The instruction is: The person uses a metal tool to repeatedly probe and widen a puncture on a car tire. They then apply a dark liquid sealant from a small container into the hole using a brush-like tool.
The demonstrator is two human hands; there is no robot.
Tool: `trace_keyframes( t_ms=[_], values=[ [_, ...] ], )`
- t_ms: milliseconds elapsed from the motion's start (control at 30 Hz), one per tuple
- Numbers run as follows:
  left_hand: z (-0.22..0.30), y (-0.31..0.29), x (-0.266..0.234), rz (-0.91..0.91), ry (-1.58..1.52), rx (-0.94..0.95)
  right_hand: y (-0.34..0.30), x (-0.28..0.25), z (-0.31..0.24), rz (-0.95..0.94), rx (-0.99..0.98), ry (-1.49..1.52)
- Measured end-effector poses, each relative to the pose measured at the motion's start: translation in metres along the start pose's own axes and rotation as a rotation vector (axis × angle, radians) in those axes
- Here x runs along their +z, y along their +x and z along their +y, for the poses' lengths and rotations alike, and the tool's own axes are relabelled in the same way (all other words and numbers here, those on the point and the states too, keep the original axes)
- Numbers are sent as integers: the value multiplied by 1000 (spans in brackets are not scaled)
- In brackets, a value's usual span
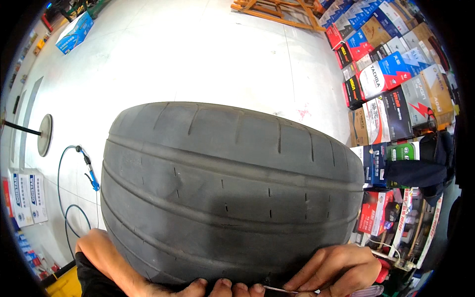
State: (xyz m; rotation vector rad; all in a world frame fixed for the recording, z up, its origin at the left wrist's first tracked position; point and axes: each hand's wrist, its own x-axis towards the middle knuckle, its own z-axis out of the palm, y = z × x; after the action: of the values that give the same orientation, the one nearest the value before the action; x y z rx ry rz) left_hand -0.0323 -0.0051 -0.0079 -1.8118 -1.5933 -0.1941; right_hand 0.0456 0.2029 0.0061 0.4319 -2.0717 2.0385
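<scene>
A worn black tire (227, 198) fills the middle of the view, its grooved tread facing me. My left hand (225, 288) reaches round from the lower left, its fingertips lined up and pressed against the tire's near lower edge. At the lower right my right hand (339, 270) is closed, fingers bent, beside that same edge. It holds what looks like a screwdriver (370, 291): a clear handle shows below the hand, and a thin metal shaft runs toward my left fingertips. The shaft's tip and the near side of the tire are hidden or cut off by the lower edge.
Stacked battery boxes (381, 74) line the right side. A blue air hose (60, 183) with a nozzle lies on the white floor (213, 54) at left, near a round disc (45, 135). A blue box (75, 32) and a wooden frame (279, 12) stand farther back.
</scene>
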Motion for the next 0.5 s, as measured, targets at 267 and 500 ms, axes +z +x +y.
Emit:
trace_keyframes(
  t_ms=[267, 500],
  values=[
    [6, -1, 1, 27, -38, -86, 0, -4, -2, -75, 15, -7],
    [5, 0, 1, 44, -36, -83, 1, -6, -4, -89, 47, -24]
  ],
)
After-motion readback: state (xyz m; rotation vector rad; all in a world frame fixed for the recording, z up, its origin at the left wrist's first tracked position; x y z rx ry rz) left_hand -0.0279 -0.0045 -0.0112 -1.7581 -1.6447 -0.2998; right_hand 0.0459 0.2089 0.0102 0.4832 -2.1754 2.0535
